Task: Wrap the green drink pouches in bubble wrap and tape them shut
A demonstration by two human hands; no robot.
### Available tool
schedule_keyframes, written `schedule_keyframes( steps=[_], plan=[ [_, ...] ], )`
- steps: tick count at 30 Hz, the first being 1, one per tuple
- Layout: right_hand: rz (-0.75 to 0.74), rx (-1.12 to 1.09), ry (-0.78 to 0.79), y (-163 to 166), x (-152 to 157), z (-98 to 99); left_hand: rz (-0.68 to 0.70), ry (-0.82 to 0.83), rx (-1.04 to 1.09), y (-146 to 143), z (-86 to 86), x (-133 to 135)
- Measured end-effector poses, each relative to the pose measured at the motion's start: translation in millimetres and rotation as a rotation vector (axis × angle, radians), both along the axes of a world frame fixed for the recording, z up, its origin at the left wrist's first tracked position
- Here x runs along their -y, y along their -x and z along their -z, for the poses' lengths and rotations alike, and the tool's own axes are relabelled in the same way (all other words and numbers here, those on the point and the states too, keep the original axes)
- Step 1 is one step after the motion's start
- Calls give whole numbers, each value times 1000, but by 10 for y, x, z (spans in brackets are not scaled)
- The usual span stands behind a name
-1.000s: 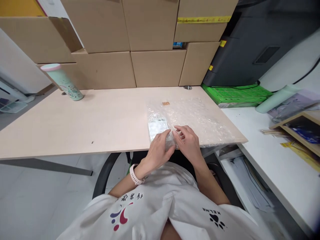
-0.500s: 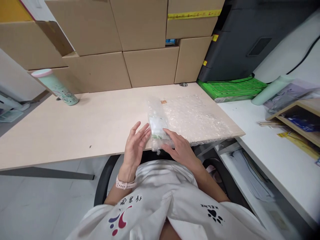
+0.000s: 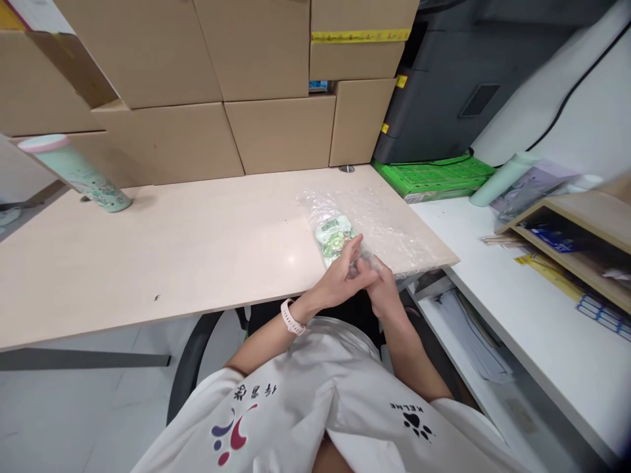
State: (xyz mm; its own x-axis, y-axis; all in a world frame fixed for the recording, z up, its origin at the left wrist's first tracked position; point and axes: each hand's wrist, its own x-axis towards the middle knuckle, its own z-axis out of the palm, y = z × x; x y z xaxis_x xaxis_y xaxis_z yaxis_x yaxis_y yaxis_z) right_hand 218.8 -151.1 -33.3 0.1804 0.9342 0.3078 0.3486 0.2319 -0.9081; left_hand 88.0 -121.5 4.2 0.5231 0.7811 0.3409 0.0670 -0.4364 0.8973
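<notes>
A: Left hand (image 3: 342, 279)?

B: At the table's (image 3: 172, 249) near edge, right of centre. Fingers (image 3: 355, 248) curled over the near end of the packet (image 3: 332, 235) and clamped on it. Pale watch (image 3: 290, 316) on the wrist.

A: The packet?

B: Green and white, small, flat. It lies on the table inside a fold of clear wrap (image 3: 394, 226), at the sheet's left side. Long axis runs away from the person, tilted a little left. The print is too blurred to read.

A: The wrap itself?

B: A bubble sheet spread flat over the table's right corner. Its near edge reaches the table edge.

A: Right hand (image 3: 382, 289)?

C: Just right of the left one, knuckles touching it, at the near edge of the wrap. Fingers bent inward. The left hand covers the tips, so I cannot tell if they pinch the wrap or only rest there.

A: Surroundings?

B: A mint bottle (image 3: 73, 172) with a pink lid stands at the far left of the table, well apart from the hands. Cardboard boxes (image 3: 276, 131) are stacked along the back. A green crate (image 3: 434, 177) sits past the right corner, under a dark machine (image 3: 444, 85). A white side table (image 3: 517, 309) stands to the right, with a wooden tray (image 3: 586, 226) on it.
</notes>
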Motion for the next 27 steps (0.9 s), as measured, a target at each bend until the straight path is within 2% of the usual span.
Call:
schedule_keyframes(
  steps=[4, 6, 8, 11, 13, 16, 18, 20, 23, 27],
  plan=[
    [182, 345, 83, -138, 152, 32, 64, -37, -46, 93, -57, 54],
    [304, 452, 34, -154, 242, 26, 86, 0, -33, 90, -83, 66],
    [353, 515, -91, -144, 304, -18, 20, 65, 28, 63, -84, 90],
    [165, 600, -234, -118, 318, -97, -172, 135, 137, 45, -31, 162],
    [32, 633, -245, -108, 301, -107, -301, 148, 189, 79, 28, 205],
    [-25, 633, -202, -93, 291, -49, -448, 271, 267, 183, 102, 203],
    [-31, 598, -183, -66, 297, -1, -424, 426, 294, 259, 109, 162],
    [10, 506, -158, -19, 299, 25, -317, 495, 304, 317, 75, 124],
    [152, 344, -120, 68, 283, 20, -184, 405, 326, 337, -19, 138],
    [300, 199, -60, 149, 240, 6, -75, 295, 347, 236, -108, 240]
  ],
)
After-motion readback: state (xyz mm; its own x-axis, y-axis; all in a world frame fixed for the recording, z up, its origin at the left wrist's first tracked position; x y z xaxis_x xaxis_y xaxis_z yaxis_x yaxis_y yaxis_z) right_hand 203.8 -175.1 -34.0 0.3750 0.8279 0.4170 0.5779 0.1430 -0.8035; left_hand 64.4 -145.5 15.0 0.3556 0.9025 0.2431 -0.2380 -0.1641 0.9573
